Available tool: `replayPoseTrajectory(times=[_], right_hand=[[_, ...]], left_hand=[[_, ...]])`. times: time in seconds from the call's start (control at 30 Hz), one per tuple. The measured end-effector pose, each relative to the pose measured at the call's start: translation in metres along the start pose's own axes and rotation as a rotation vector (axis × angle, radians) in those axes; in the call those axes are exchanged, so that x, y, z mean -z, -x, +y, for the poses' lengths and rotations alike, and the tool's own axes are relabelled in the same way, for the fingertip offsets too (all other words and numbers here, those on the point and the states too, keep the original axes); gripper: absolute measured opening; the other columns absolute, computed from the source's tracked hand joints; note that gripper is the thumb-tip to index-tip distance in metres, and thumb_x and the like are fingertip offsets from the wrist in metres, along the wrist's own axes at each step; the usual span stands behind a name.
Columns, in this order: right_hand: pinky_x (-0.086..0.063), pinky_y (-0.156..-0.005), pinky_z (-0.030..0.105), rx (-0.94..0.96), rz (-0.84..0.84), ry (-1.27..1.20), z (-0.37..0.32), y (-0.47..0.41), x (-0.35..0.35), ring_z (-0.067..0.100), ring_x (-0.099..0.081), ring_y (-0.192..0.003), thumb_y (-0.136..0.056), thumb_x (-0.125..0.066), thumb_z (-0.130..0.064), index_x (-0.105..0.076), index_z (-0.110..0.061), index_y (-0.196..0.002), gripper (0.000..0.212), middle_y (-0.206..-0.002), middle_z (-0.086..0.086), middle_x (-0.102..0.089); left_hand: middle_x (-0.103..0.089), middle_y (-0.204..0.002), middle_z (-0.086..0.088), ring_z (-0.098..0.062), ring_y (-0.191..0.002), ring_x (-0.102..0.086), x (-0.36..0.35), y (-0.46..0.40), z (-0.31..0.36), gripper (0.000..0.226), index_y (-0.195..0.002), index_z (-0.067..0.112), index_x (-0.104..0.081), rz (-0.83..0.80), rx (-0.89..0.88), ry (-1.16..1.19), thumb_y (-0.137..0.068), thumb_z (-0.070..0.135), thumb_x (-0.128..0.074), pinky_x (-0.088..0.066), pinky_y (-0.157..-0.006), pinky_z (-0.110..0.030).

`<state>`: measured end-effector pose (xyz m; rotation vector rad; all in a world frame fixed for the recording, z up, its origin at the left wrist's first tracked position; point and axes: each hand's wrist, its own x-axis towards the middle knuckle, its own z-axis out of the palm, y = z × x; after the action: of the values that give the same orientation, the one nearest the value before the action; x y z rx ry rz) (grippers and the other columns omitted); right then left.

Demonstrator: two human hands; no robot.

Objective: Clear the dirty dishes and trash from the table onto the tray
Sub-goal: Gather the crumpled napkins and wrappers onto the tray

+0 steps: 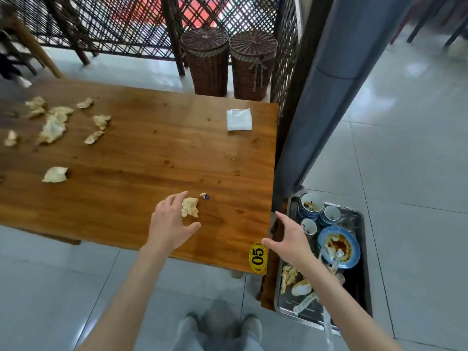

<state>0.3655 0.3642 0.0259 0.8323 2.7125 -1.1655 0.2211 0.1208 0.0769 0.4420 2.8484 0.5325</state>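
Note:
My left hand (170,222) hovers over the wooden table (141,158) with spread fingers beside a crumpled stained napkin (190,206); whether it touches the napkin is unclear. A tiny scrap (204,196) lies just right of the napkin. My right hand (291,239) is open with spread fingers past the table's right edge, above the metal tray (354,219). The tray holds small cups (332,214), a blue sauce-stained plate (339,245) and used napkins (291,276). Several crumpled napkins (52,129) lie at the table's left, one more (55,174) nearer me.
A stack of clean white napkins (239,119) sits at the table's far right. A yellow "05" label (258,257) marks the near right corner. Two wicker baskets (230,64) stand behind the table by a lattice screen. A grey pillar (326,97) rises beside the tray.

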Motion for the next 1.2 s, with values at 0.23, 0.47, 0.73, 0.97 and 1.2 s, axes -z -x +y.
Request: replayPoseTrajectory(times=[0.23, 0.47, 0.73, 0.97, 1.2], right_hand=[[-0.032, -0.109, 0.038, -0.03, -0.055, 0.035, -0.048, -0.036, -0.047, 0.017, -0.033, -0.136, -0.071, -0.076, -0.046, -0.029, -0.026, -0.145, 0.09, -0.147, -0.003, -0.038], [-0.037, -0.105, 0.034, -0.15, 0.047, 0.087, -0.094, -0.079, -0.103, 0.019, -0.037, -0.133, -0.082, -0.069, -0.035, -0.035, -0.022, -0.143, 0.071, -0.143, -0.001, -0.043], [-0.049, -0.094, 0.032, -0.206, 0.106, 0.226, -0.139, -0.136, -0.167, 0.02, -0.048, -0.121, -0.092, -0.057, -0.025, -0.051, -0.021, -0.134, 0.042, -0.13, 0.003, -0.054], [-0.054, -0.079, 0.027, -0.222, 0.161, 0.355, -0.148, -0.152, -0.186, 0.016, -0.054, -0.103, -0.093, -0.055, -0.021, -0.063, -0.018, -0.117, 0.025, -0.113, 0.002, -0.058], [-0.052, -0.075, 0.02, -0.291, 0.176, 0.399, -0.157, -0.146, -0.193, 0.013, -0.058, -0.096, -0.093, -0.055, -0.019, -0.062, -0.017, -0.108, 0.017, -0.108, -0.001, -0.061]], left_hand=[[-0.038, -0.146, -0.003, -0.024, -0.133, -0.034, 0.019, -0.037, -0.05, 0.081, -0.144, 0.027, -0.032, 0.008, 0.062, 0.031, -0.076, 0.044, -0.074, -0.038, -0.106, -0.041], [-0.039, -0.142, -0.002, -0.024, -0.132, -0.033, 0.058, -0.098, -0.115, 0.076, -0.144, 0.029, -0.032, -0.095, -0.063, 0.04, -0.079, 0.041, -0.071, -0.035, -0.106, -0.04], [-0.041, -0.141, 0.0, -0.022, -0.131, -0.034, 0.092, -0.143, -0.165, 0.075, -0.143, 0.029, -0.034, -0.106, -0.166, 0.021, -0.079, 0.038, -0.072, -0.037, -0.106, -0.038], [-0.041, -0.142, 0.002, -0.019, -0.132, -0.034, 0.098, -0.156, -0.19, 0.075, -0.143, 0.029, -0.033, -0.151, -0.183, 0.047, -0.08, 0.038, -0.072, -0.037, -0.107, -0.037], [-0.04, -0.143, 0.002, -0.018, -0.133, -0.036, 0.107, -0.168, -0.217, 0.074, -0.143, 0.03, -0.034, -0.184, -0.176, 0.071, -0.08, 0.038, -0.072, -0.039, -0.106, -0.036]])
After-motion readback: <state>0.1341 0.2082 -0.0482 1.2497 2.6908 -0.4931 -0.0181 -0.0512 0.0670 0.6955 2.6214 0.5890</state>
